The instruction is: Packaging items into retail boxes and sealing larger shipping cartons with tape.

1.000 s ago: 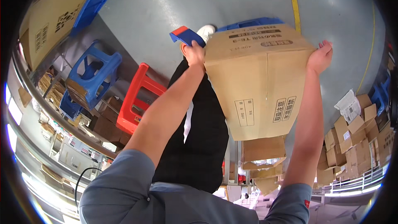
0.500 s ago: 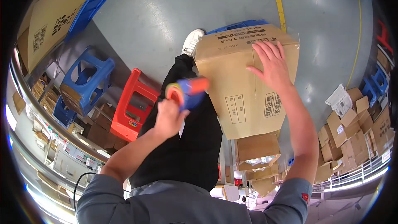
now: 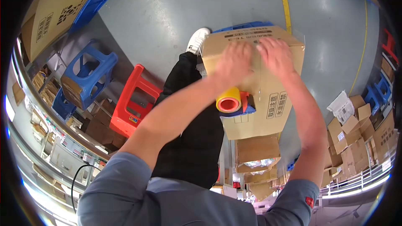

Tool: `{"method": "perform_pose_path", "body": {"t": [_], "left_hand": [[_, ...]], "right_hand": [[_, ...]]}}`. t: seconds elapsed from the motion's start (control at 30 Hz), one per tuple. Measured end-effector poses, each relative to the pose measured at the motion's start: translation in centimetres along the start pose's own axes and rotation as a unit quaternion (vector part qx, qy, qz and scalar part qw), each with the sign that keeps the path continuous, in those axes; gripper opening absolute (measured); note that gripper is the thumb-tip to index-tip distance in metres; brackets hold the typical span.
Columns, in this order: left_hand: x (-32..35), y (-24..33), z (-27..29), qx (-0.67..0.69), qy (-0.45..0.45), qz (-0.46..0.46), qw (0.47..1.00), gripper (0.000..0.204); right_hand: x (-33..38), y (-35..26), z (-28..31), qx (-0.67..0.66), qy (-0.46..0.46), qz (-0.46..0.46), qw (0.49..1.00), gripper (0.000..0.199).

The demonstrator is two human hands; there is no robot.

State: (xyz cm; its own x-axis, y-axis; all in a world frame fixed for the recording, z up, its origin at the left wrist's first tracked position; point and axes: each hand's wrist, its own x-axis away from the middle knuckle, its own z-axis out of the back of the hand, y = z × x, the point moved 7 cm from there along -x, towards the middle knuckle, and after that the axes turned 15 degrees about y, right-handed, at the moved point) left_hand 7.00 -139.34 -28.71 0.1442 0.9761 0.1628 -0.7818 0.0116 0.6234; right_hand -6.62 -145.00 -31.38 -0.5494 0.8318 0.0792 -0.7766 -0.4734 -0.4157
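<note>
A tall cardboard carton point(image 3: 272, 83) stands in front of me, its top flaps meeting at a seam. My left hand point(image 3: 235, 60), blurred by motion, lies on the carton left of the seam, fingers stretched forward. To the right of it, my right hand point(image 3: 277, 56) rests on the carton near its far edge, fingers bent a little and apart, with nothing visible in them. On the carton close to my left forearm sits a tape dispenser point(image 3: 229, 100) with a yellow roll and blue and red parts; no hand is on it.
A blue pallet or tray point(image 3: 243, 26) shows behind the carton. Red point(image 3: 132, 104) and blue stools point(image 3: 90, 71) stand at left, near a metal-railed shelf. Another large carton point(image 3: 58, 12) is at upper left. Several open boxes point(image 3: 351, 134) lie at right. A yellow line point(image 3: 284, 4) crosses the floor.
My left hand has let go of the tape dispenser, which now rests on the carton, and has reached forward onto the carton top. My right hand has stayed near the far edge, its fingers more bent.
</note>
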Motion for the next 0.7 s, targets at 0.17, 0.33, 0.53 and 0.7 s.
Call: {"method": "perform_pose_path", "body": {"t": [0.17, 0.33, 0.53, 0.7], "left_hand": [[0.4, -5.5, -2.5, 0.019, -0.194, 0.186, 0.963, 0.086], [2.2, -5.7, 1.8, 0.07, 0.094, 0.053, 0.992, 0.087], [7.8, -12.8, 1.5, 0.297, 0.002, 0.533, 0.793, 0.077], [7.5, -11.6, -1.4, 0.265, -0.101, 0.544, 0.79, 0.071]], "right_hand": [[0.1, 1.3, -0.6, 0.075, -0.024, -0.077, 0.994, 0.038], [-0.1, 2.0, -0.4, 0.064, 0.036, -0.107, 0.992, 0.044], [5.9, 15.1, 2.3, -0.117, 0.014, -0.593, 0.796, 0.063], [5.9, 17.5, 1.8, -0.182, -0.054, -0.593, 0.783, 0.054]]}}
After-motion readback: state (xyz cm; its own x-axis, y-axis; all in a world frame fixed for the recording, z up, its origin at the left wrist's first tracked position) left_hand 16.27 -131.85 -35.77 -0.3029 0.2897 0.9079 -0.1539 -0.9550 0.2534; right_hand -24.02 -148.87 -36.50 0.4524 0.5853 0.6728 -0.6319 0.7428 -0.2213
